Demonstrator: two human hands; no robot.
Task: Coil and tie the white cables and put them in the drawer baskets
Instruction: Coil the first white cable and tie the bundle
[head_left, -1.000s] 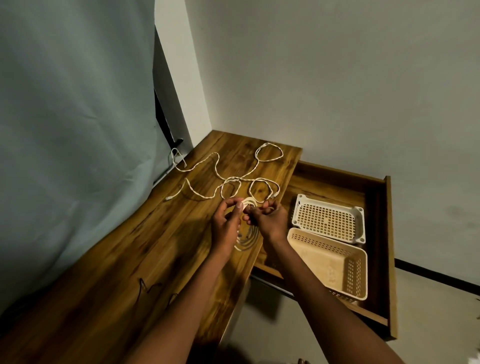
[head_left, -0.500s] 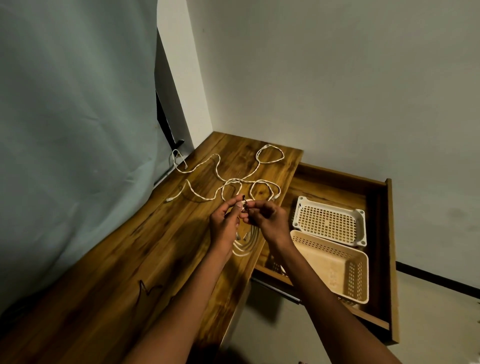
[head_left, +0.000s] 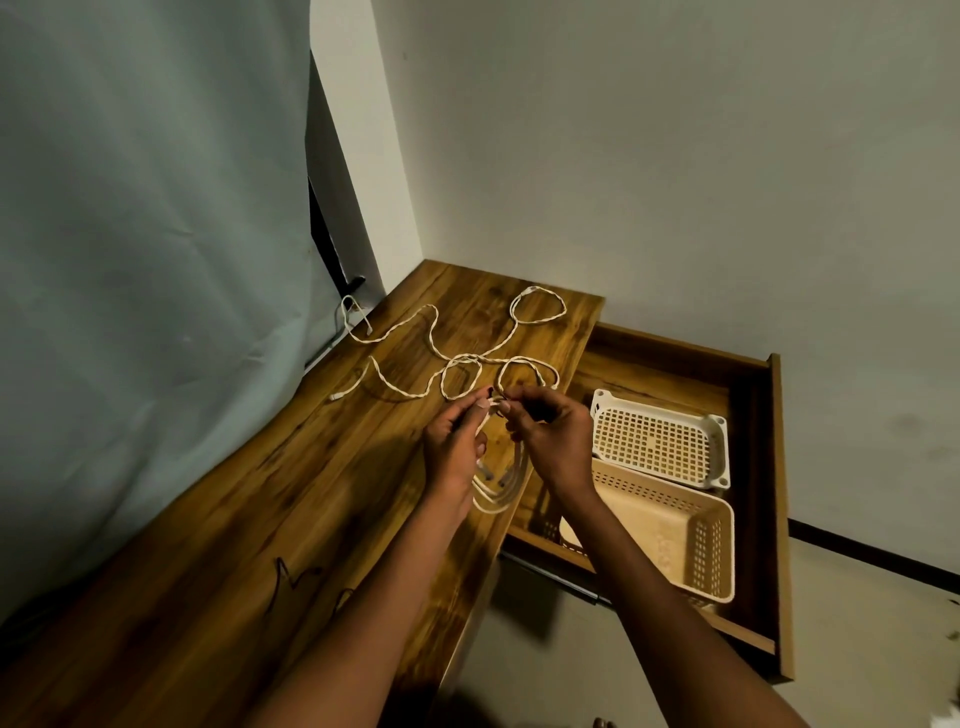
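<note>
A coiled white cable (head_left: 497, 493) hangs between my hands above the wooden table's (head_left: 291, 509) right edge. My left hand (head_left: 453, 441) and my right hand (head_left: 550, 434) both pinch the top of the coil, where a small dark tie sits between the fingertips. Behind them several loose, tangled white cables (head_left: 457, 358) lie spread across the far end of the table. In the open wooden drawer (head_left: 753, 447) to the right stand two cream plastic baskets, a shallow far one (head_left: 714, 447) and a deeper near one (head_left: 722, 551), both with nothing in them.
A pale curtain (head_left: 145, 260) hangs along the table's left side. Grey walls close the corner behind the table and drawer. A dark squiggle marks the tabletop (head_left: 291, 577) near my left forearm. The drawer juts out over the floor at the right.
The coil has lifted off the table and hangs from my fingers. Both hands stay pinched together at its top, with small finger shifts around the tie.
</note>
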